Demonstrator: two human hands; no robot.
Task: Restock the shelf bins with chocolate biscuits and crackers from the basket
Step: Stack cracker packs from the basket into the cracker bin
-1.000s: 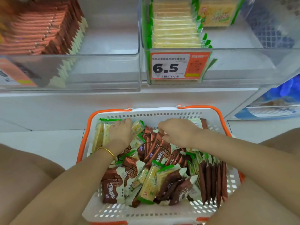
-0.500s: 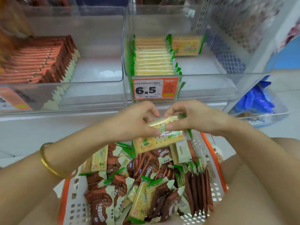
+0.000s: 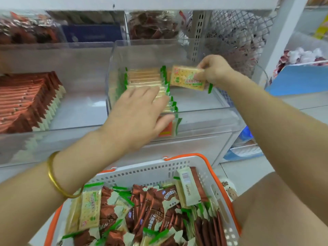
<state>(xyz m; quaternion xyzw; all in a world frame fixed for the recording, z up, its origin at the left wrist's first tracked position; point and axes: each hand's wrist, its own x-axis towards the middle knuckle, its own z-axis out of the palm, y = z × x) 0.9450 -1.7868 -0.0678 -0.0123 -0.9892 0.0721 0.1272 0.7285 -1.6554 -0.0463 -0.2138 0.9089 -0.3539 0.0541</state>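
Note:
My right hand (image 3: 213, 70) pinches a yellow cracker pack (image 3: 187, 78) with green ends, held above the right side of the clear cracker bin (image 3: 204, 114). A row of cracker packs (image 3: 144, 79) stands on edge in the bin's left half. My left hand (image 3: 140, 112) reaches over the bin's front wall with straight fingers lying on that row. Below, the white basket (image 3: 150, 172) with orange handles holds several brown chocolate biscuit packs (image 3: 152, 212) and cracker packs (image 3: 89, 208). The clear bin to the left (image 3: 74, 114) holds a row of chocolate biscuit packs (image 3: 26, 102).
An upper shelf holds bins of other snacks (image 3: 152, 25). A white shelf post (image 3: 280, 38) and mesh panel (image 3: 236, 32) stand at the right, with blue bins (image 3: 300, 80) beyond. My knees flank the basket.
Both hands rose from the basket to the cracker bin. The pack that both held is now in my right hand alone; my left hand let go and moved onto the row.

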